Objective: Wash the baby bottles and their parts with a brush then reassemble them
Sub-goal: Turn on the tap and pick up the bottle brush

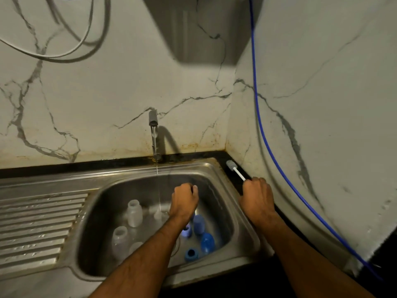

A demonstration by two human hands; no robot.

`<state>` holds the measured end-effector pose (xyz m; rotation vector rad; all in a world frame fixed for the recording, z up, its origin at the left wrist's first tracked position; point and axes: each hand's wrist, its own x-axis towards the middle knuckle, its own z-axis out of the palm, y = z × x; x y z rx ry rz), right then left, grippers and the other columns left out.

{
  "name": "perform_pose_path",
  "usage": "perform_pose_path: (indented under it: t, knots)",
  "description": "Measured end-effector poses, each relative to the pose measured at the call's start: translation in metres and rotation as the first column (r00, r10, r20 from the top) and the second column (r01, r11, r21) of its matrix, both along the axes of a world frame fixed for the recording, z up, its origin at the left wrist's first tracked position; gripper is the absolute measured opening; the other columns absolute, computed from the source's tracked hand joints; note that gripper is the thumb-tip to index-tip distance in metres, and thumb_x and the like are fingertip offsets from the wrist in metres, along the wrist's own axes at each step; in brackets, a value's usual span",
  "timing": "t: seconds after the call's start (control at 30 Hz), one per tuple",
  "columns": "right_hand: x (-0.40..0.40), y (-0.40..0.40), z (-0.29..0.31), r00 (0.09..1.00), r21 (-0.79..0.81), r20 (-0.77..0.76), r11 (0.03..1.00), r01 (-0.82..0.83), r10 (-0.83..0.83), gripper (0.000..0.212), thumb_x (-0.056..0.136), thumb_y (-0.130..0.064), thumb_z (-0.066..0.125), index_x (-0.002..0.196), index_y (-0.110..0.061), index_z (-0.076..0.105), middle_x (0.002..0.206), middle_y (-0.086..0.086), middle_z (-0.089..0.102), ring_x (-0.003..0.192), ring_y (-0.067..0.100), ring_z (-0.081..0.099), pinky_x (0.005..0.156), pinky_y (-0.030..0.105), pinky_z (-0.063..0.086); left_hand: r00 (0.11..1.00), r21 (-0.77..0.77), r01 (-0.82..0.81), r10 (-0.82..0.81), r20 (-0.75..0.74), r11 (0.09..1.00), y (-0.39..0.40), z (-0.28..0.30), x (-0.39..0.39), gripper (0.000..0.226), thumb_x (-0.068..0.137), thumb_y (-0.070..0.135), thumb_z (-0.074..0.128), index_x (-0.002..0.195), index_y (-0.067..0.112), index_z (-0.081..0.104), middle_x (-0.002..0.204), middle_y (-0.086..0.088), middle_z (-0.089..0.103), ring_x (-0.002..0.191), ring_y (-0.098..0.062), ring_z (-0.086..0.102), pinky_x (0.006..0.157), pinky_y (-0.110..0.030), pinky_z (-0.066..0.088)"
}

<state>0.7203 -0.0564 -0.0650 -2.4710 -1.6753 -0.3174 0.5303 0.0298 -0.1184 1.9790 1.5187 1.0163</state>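
- The right hand (256,195) is at the far right corner of the stainless steel sink (217,168), its fingers curled tight round the white handle of a slim bottle brush with a grey bristle head (234,169). The brush points away to the far left, its head lying over the black counter edge (86,165) just beside the sink rim.
- The left hand (185,200) is held over the middle of the sink basin, fingers curled into a loose fist. Something small and pale shows at its fingertips, but I cannot tell what it is or whether it is truly pinched.
- A thin stream of water (158,190) runs from the grey tap (153,121) on the far wall and falls just left of the left hand.
- In the left half of the basin two clear plastic baby bottles stand without tops: one farther (134,214), one nearer (121,238). Other pale clear parts between them and the left arm are too blurred to name.
- In the right half of the basin lie the blue parts: a blue dome cap farther (198,223), a rounder blue cap (207,243) nearer, a blue screw ring (191,254) nearest, and another blue ring (186,231) partly hidden by the left forearm.
- The ribbed steel draining board (38,224) stretches left of the basin.
- A blue cable (268,143) hangs down the marble-patterned wall (96,93) on the right.
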Motion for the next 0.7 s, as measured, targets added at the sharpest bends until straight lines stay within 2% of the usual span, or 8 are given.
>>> perform_pose_path:
  t: [0.13,0.23,0.5,0.57,0.63,0.7]
  knots:
    - [0.012,-0.009,-0.005,0.999,-0.024,0.03,0.999,0.042,-0.041,0.023,0.097,-0.024,0.061,0.118,-0.015,0.063,0.107,0.006,0.064,0.098,0.02,0.06,0.084,0.032,0.052,1.0,-0.013,0.02,-0.02,0.002,1.0,-0.004,-0.006,0.015,0.038,0.1,0.028,0.048,0.069,0.01,0.059,0.067,-0.007,0.062,0.066,-0.022,0.061,0.066,-0.035,0.049]
    - [0.012,-0.01,-0.007,0.997,0.01,-0.031,0.998,0.066,-0.066,0.02,0.097,-0.021,0.062,0.116,-0.014,0.06,0.102,0.005,0.065,0.09,0.019,0.063,0.076,0.032,0.055,1.0,-0.019,0.017,-0.018,-0.011,1.0,-0.004,-0.006,0.019,0.037,0.1,0.027,0.049,0.071,0.008,0.061,0.07,-0.009,0.064,0.067,-0.023,0.063,0.068,-0.037,0.052]
    - [0.011,-0.008,-0.013,0.992,0.024,-0.094,0.996,0.081,-0.079,0.03,0.097,-0.025,0.062,0.123,-0.009,0.058,0.113,0.01,0.062,0.102,0.022,0.06,0.088,0.034,0.055,0.999,-0.03,0.01,-0.012,-0.039,1.0,-0.002,-0.006,0.011,0.041,0.101,0.027,0.049,0.061,0.019,0.051,0.062,-0.001,0.056,0.06,-0.017,0.056,0.06,-0.03,0.041]
    - [0.007,-0.008,-0.013,0.99,0.013,-0.121,0.997,0.07,-0.068,0.032,0.096,-0.024,0.062,0.124,-0.01,0.058,0.115,0.01,0.058,0.1,0.021,0.059,0.089,0.035,0.055,0.999,-0.036,0.013,-0.015,-0.042,0.999,-0.001,-0.005,0.007,0.042,0.101,0.027,0.048,0.06,0.018,0.05,0.06,0.0,0.055,0.058,-0.016,0.055,0.058,-0.028,0.042]
    - [0.0,-0.008,-0.008,0.985,0.015,-0.163,0.998,0.066,-0.063,0.032,0.094,-0.022,0.066,0.123,-0.011,0.056,0.116,0.01,0.054,0.098,0.022,0.062,0.087,0.04,0.058,0.999,-0.039,-0.009,0.007,-0.054,0.999,-0.004,-0.001,0.002,0.042,0.101,0.027,0.047,0.06,0.018,0.049,0.058,0.001,0.053,0.055,-0.012,0.053,0.052,-0.019,0.038]
    - [-0.008,-0.006,-0.002,0.982,0.025,-0.185,0.999,0.036,-0.031,0.032,0.093,-0.021,0.067,0.121,-0.013,0.056,0.118,0.01,0.054,0.098,0.023,0.064,0.086,0.043,0.059,0.998,-0.043,-0.035,0.033,-0.055,0.998,-0.003,0.001,-0.006,0.041,0.1,0.028,0.047,0.06,0.017,0.049,0.061,-0.002,0.053,0.058,-0.018,0.056,0.055,-0.022,0.04]
